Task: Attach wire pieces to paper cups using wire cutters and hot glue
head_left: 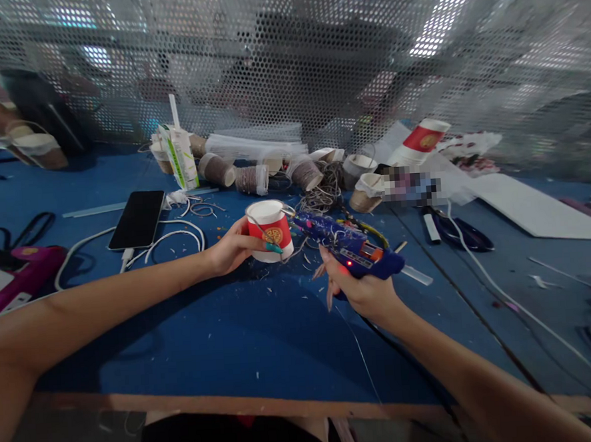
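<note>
A red and white paper cup (271, 230) stands upright or nearly so in the middle, with my left hand (234, 247) wrapped round its left side. Teal nails show on the cup's front. Grey cord runs by the cup's rim and down its right side. My right hand (362, 287) grips a blue glue gun (344, 241) with a small red light lit on its side. The gun's nozzle points left and is close to the cup's upper right rim; whether they touch I cannot tell. A clear glue stick (417, 275) lies by the gun's rear end.
Behind the cup lie several cord-wrapped cups (251, 180), a heap of grey cord (323, 187) and a drink carton (181, 158). A phone (138, 219) with a white cable and a magenta glue gun (26, 274) are left. Scissors (459, 231) and white board (539, 206) lie right.
</note>
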The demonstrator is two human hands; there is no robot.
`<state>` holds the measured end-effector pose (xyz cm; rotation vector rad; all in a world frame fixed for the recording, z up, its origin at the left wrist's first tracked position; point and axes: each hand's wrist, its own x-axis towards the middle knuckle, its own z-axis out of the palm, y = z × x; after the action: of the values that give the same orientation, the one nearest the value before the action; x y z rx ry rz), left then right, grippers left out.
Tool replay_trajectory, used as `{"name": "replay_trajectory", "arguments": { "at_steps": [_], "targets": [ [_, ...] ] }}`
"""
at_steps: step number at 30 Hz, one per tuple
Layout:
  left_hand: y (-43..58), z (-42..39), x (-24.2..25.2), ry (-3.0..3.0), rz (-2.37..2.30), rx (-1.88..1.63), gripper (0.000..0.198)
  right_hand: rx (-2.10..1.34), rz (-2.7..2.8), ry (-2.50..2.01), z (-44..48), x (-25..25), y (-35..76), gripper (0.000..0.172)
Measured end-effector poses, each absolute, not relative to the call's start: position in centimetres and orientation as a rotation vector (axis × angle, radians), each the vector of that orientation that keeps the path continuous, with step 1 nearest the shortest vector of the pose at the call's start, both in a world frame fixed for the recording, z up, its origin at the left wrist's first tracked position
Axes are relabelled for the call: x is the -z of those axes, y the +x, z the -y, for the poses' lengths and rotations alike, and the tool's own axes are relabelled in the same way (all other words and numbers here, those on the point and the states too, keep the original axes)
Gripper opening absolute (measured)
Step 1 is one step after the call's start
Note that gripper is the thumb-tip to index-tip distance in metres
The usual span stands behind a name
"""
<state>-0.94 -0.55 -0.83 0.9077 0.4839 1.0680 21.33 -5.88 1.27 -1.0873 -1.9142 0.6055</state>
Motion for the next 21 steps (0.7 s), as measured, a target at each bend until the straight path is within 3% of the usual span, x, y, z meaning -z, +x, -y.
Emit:
{"name": "replay_trajectory", "arguments": {
  "at_steps": [8, 14, 18, 21],
  "targets": [
    [-1.0, 0.7, 0.6, 0.915, -0.499, -1.07, 0.053, -0.586, 1.934, -1.096, 6.0, -1.3, 21.2, 0.028],
    [-0.9, 0.7, 0.7, 0.898, -0.528, -1.078, 0.057, -0.585, 1.947, -1.1, 6.2, -1.8, 20.8, 0.04],
    [-0.9, 0.6, 0.8, 0.909, -0.534, -1.076, 0.058, -0.621, 1.859, -1.085, 6.0, -1.7, 19.8, 0.025],
    [-0.9, 0.7, 0.7, 0.93, -0.521, -1.065, 0.055, -0.643, 1.771, -1.086, 5.8, -1.6, 19.3, 0.026]
  ]
}}
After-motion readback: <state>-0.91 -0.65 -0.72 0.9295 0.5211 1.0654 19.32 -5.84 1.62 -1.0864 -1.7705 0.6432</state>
